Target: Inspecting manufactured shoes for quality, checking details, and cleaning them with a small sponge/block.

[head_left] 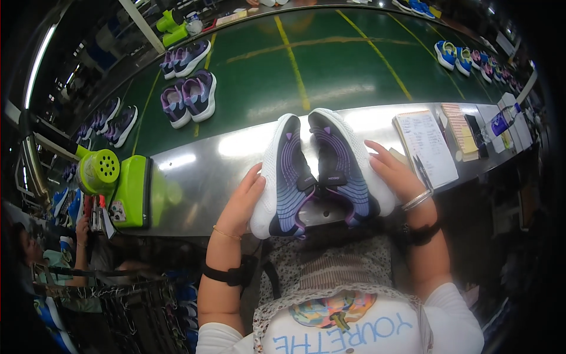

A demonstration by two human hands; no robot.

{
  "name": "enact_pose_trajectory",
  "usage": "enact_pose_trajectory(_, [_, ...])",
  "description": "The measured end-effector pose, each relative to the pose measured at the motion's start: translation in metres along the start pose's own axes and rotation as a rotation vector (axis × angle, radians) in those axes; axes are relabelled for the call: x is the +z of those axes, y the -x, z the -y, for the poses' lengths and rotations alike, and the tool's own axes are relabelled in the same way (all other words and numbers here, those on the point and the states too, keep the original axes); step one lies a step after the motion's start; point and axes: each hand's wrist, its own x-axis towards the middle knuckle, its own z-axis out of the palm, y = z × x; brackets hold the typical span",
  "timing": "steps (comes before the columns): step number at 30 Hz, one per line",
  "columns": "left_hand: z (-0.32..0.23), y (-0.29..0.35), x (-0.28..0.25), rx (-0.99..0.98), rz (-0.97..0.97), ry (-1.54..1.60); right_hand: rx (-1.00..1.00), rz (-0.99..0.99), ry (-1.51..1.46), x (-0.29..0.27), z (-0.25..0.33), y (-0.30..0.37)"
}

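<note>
A pair of black-and-purple sneakers with white soles is held up in front of me at the steel edge, the toes pointing away and the soles turned outward. My left hand (pixel 246 197) grips the left sneaker (pixel 289 177) along its outer sole, fingertips against the white rubber. Against the sole of the right sneaker (pixel 345 171) presses my right hand (pixel 398 171), its fingers partly stretched and some of them hidden behind the shoe. Purple wavy lines run over both uppers.
Beyond the steel ledge (pixel 200 194) runs a green conveyor belt (pixel 253 76) with yellow lines. Purple sneakers (pixel 190 97) stand on it at left, blue ones (pixel 454 57) at far right. A lime-green machine (pixel 131 192) is left; a notepad (pixel 425 147) and bottle (pixel 501 121) are right. Another person sits lower left.
</note>
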Motion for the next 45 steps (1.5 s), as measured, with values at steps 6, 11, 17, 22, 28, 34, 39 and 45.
enact_pose_trajectory(6, [-0.006,-0.002,0.010,0.007,0.160,0.370,0.002,0.108,-0.317,0.005,-0.005,-0.002])
enact_pose_trajectory(11, [0.000,-0.002,0.009,0.060,0.169,0.623,0.056,0.116,-0.844,0.015,-0.011,-0.004])
enact_pose_trajectory(17, [-0.001,0.001,0.004,0.098,0.090,0.551,0.050,0.094,-0.738,0.019,-0.012,-0.006])
enact_pose_trajectory(22, [-0.020,0.008,-0.004,0.102,-0.006,0.364,0.055,0.055,-0.664,0.017,-0.010,-0.006])
enact_pose_trajectory(28, [-0.014,0.014,-0.031,0.259,-0.331,-0.387,0.082,0.059,-0.716,0.020,0.003,-0.002])
enact_pose_trajectory(34, [-0.044,0.038,0.030,0.676,-0.395,-0.898,0.096,0.186,-0.994,0.014,-0.014,-0.011])
enact_pose_trajectory(39, [-0.043,0.047,0.068,0.824,-0.041,-0.833,0.204,0.289,-1.156,0.017,-0.006,-0.007])
enact_pose_trajectory(45, [-0.044,0.047,0.093,0.902,0.084,-0.783,0.272,0.372,-1.262,0.018,-0.007,-0.005])
